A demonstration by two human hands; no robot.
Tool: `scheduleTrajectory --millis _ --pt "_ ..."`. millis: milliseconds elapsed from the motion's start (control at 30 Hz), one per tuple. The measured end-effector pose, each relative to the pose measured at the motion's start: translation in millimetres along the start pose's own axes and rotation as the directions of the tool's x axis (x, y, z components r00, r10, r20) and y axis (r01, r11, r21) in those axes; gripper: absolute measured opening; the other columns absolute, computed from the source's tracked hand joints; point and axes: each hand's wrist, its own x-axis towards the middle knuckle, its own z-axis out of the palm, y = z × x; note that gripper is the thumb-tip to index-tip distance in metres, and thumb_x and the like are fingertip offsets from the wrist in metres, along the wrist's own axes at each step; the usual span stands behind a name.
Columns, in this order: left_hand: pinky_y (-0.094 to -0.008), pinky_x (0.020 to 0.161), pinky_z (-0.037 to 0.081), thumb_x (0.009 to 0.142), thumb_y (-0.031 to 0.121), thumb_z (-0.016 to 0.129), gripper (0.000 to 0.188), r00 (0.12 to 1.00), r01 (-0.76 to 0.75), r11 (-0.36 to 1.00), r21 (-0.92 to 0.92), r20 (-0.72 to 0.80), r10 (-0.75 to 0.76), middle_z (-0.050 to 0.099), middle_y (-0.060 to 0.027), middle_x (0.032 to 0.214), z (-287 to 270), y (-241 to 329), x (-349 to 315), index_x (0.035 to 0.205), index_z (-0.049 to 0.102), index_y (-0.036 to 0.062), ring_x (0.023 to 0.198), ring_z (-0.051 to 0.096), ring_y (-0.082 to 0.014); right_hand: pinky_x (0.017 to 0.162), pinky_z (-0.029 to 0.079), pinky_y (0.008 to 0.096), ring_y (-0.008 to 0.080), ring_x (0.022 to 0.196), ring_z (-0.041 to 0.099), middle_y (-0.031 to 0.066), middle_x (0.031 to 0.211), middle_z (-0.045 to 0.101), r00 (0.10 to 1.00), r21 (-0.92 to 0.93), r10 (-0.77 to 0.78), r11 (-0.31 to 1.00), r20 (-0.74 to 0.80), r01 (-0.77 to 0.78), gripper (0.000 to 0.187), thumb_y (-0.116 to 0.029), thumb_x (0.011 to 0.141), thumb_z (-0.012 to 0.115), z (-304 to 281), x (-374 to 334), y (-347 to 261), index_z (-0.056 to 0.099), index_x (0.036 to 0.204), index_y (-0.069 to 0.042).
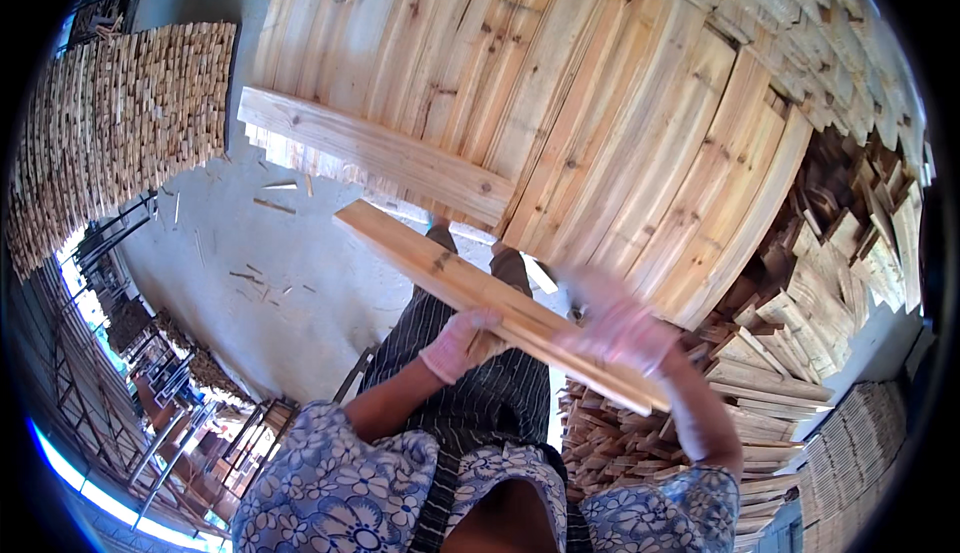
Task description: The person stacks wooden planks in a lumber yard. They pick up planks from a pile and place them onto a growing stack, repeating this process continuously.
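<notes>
A long pale wooden board (430, 261) lies at a slant across the front of my body, its left end farther from me. My left hand (462, 345), in a pinkish work glove, is closed on the near edge of the board around its middle. At the board's right part is my right hand (622, 325), gloved the same way and smeared by motion. Its fingers are too blurred to tell whether they grip the board or only pass over it. Along the right half, the board shows a groove or a second strip beside it.
Ahead, a broad stack of planks (600, 133) has a loose board (375, 153) across its near left edge. Piled wood offcuts (790, 323) lie on the right. Stacked sticks (130, 123) stand at the left. Wood scraps (275, 205) litter the grey floor (220, 283).
</notes>
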Motion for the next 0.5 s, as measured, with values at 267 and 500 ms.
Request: scheduleTrajectory --millis 267,500 --pt "-0.0386 0.101 0.056 0.087 0.025 0.082 0.071 0.933 -0.335 0.619 0.710 0.340 0.116 0.063 -0.0125 0.129 79 81 124 0.145 0.047 0.0027 0.115 0.065 -0.0258 0.093 0.058 0.0501 0.0390 0.100 0.065 0.0227 0.124 0.057 0.965 -0.189 0.026 0.979 -0.260 -0.078 0.096 -0.033 0.075 0.086 -99 3 -19 0.035 0.156 -0.031" --pt "-0.0451 0.103 0.049 0.096 0.034 0.068 0.042 0.646 -0.288 -0.681 0.673 0.661 0.380 0.065 -0.0179 0.123 210 244 133 0.129 0.061 0.0096 0.113 0.063 -0.0365 0.113 0.039 0.0518 0.0373 0.128 0.054 0.0154 0.137 0.056 0.765 -0.484 0.079 0.732 -0.639 -0.480 0.083 -0.022 0.084 0.077 -230 56 90 0.041 0.156 -0.042"
